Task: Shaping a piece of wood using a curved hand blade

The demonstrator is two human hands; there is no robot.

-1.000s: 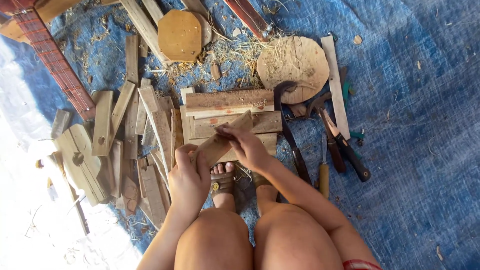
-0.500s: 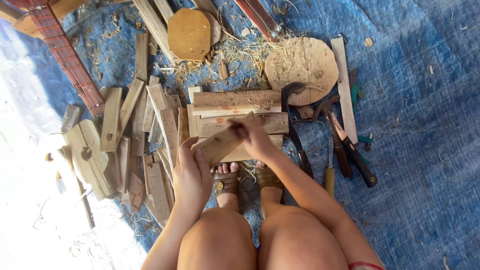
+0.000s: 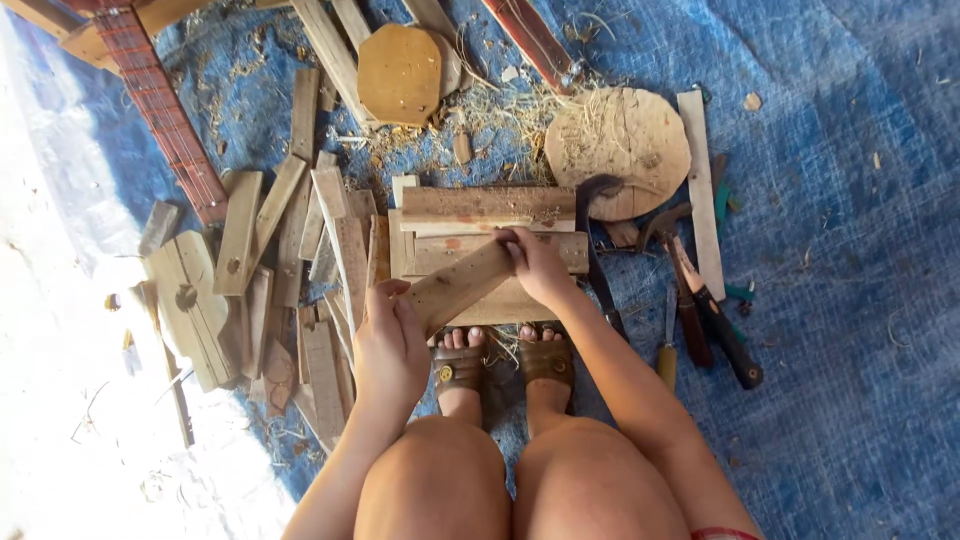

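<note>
Hands both clasp one wooden slat [image 3: 462, 285]: my left hand [image 3: 392, 345] grips its near end, my right hand [image 3: 535, 262] its far end. Since a second ago it sits slightly higher over the stacked boards [image 3: 487, 208] (tools [image 3: 700, 310] lie right of my right hand).

The wooden block [image 3: 462, 284] is a short, flat length of pale, weathered timber with rough, unfinished faces and squared ends. It is held off the ground, tilted so that its far end rises to the right and its near end drops to the left. It hangs above a stack of similar boards [image 3: 480, 215] on the blue tarpaulin [image 3: 850, 300], just ahead of the person's sandalled feet, and is gripped at both ends.
</note>
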